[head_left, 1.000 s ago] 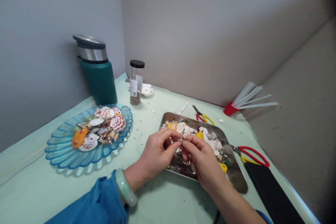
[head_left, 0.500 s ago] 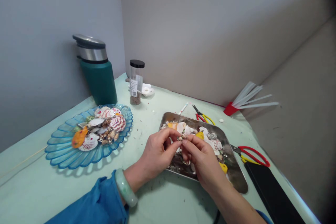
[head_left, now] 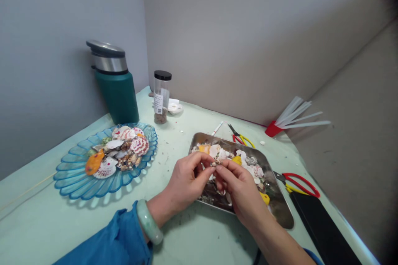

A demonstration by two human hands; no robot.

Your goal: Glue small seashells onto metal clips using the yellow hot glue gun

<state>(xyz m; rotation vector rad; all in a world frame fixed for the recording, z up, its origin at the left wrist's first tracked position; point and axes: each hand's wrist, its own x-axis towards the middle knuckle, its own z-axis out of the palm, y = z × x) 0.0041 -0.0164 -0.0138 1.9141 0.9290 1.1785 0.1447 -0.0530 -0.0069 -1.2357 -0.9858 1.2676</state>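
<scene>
Over the near side of a metal tray (head_left: pixel 281 211), my left hand (head_left: pixel 188 176) and my right hand (head_left: pixel 244 188) meet fingertip to fingertip. Both are closed in a pinch on a small shell (head_left: pixel 214 164), which my fingers partly cover. White, patterned and yellow-painted shells (head_left: pixel 248 165) lie in the tray beneath and behind my hands. To the left, a blue scalloped plate (head_left: pixel 73 176) bears more shells, among them an orange-painted one (head_left: pixel 94 162) and several small spiral ones.
Behind the plate stands a green bottle (head_left: pixel 116 95), beside a clear jar (head_left: pixel 161 99) with a black lid. Red-and-yellow pliers (head_left: pixel 241 137) lie behind the tray; scissors (head_left: pixel 300 184) and a black flat case (head_left: pixel 320 225) lie right of it. A red cup (head_left: pixel 273 129) holds glue sticks (head_left: pixel 294 114).
</scene>
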